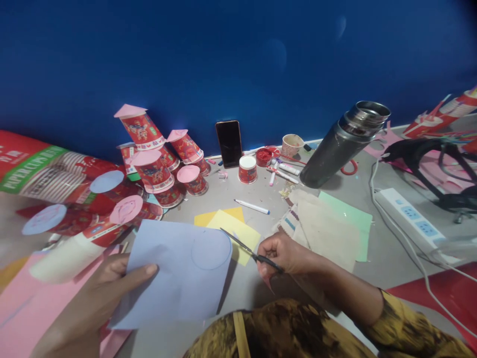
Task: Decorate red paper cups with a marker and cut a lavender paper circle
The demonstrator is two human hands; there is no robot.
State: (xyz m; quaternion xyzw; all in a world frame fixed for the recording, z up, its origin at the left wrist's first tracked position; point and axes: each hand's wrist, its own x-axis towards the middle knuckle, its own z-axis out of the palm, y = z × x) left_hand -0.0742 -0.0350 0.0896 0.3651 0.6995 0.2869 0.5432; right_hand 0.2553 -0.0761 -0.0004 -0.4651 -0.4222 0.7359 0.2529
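Note:
My left hand (122, 283) grips the left side of a light blue sheet of paper (167, 263), thumb on top. A circle is drawn near the sheet's upper right corner. My right hand (278, 256) holds a pair of scissors (246, 248) with dark handles, blades pointing up and left. The blade tips lie at the paper's right edge, close to the drawn circle. Whether they have cut into it I cannot tell. Yellow sheets (244, 231) lie on the table behind the paper, with a blue-capped marker (252, 206) just beyond them.
Red paper cups (152, 171) with pink paper tops stand stacked at left, near a plastic bag of cups (55, 169). A phone (229, 143) leans on the blue wall. A dark flask (335, 149), beige cloth (324, 223) and a power strip (413, 219) are at right.

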